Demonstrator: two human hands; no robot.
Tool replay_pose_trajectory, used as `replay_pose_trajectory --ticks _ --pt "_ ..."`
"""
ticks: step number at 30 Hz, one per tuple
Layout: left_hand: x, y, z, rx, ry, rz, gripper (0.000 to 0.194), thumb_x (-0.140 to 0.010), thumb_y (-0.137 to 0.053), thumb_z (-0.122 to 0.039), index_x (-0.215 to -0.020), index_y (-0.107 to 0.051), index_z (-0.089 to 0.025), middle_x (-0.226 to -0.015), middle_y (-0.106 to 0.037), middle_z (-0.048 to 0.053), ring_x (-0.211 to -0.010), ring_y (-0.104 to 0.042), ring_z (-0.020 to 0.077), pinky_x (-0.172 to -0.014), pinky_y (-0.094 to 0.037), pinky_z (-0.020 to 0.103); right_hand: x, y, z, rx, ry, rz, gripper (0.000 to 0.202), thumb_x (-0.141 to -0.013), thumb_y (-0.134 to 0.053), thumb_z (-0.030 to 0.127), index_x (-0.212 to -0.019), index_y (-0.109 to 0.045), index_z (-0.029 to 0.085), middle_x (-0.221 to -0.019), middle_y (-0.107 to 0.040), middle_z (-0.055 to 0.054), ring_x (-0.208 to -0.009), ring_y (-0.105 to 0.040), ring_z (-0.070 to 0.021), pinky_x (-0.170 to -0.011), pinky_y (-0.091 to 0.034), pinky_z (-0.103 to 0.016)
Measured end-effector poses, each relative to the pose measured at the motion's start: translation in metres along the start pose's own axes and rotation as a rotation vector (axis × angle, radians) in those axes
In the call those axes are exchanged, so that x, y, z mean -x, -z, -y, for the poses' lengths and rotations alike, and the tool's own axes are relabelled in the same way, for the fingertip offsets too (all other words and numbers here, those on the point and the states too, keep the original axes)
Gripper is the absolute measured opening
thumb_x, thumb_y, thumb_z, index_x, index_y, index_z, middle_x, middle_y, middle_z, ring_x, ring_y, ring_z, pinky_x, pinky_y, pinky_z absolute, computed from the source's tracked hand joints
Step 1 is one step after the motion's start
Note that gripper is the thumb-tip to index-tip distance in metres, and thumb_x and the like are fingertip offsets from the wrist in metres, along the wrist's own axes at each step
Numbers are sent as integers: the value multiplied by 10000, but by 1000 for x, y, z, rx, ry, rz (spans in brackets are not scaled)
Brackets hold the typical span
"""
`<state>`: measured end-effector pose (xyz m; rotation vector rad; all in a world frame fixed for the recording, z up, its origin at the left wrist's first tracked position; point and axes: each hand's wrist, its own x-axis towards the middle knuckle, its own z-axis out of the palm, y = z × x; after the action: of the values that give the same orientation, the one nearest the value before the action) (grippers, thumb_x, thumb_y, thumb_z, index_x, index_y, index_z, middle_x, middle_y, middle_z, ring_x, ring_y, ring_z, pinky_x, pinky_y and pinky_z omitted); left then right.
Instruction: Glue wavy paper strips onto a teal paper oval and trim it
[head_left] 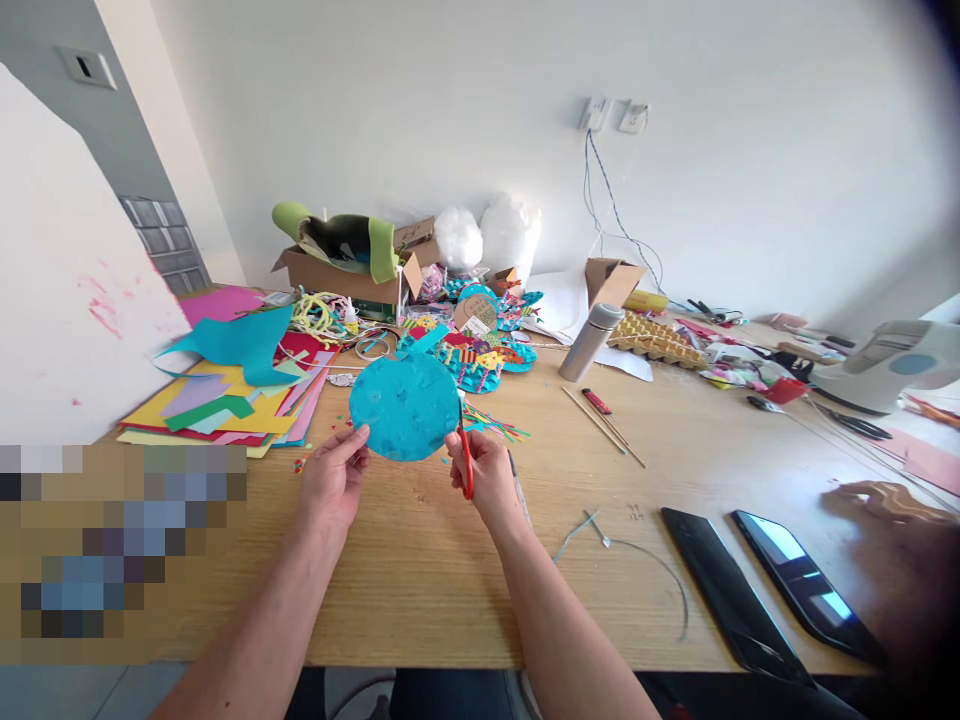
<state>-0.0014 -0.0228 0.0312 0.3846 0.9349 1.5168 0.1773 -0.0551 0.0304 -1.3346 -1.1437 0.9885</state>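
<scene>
A round piece of blue paper [403, 408] with darker blotches is held up over the table. My left hand [335, 472] pinches its lower left edge between thumb and fingers. My right hand [484, 475] is closed around red-handled scissors [468, 468], their blades pointing up along the disc's right edge. Whether the blades are parted is hard to make out. At the disc's top a blue strip [429, 340] sticks out; I cannot tell if it is joined to it. Thin coloured paper strips [499, 422] lie behind my right hand.
A pile of coloured paper [217, 405] lies at the left. Craft pieces [476, 365], a cardboard box [341, 275] and a grey bottle [592, 342] stand behind. Wooden sticks [600, 420], a cable tie [605, 541] and a phone [802, 580] lie to the right.
</scene>
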Motion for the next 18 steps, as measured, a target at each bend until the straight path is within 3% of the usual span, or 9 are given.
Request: replay_pose_trajectory --ticks 8,18 --pt "-1 1 0 -3 2 10 336 -334 -890 -164 -567 -649 -140 -505 -594 -41 -464 -506 49 -420 -374 149 1 0 2 28 -23 10 574 -675 -614 753 -603 -497 196 -402 -498 40 -323 -455 -87 -321 -303 -189" --pt "-2 1 -6 -43 0 10 353 -309 -894 -181 -533 -624 -144 -482 -576 -50 -459 -492 47 -419 -367 147 0 6 2 46 53 50 519 -740 -629 678 -618 -496 191 -449 -535 29 -366 -502 -91 -349 -341 -179"
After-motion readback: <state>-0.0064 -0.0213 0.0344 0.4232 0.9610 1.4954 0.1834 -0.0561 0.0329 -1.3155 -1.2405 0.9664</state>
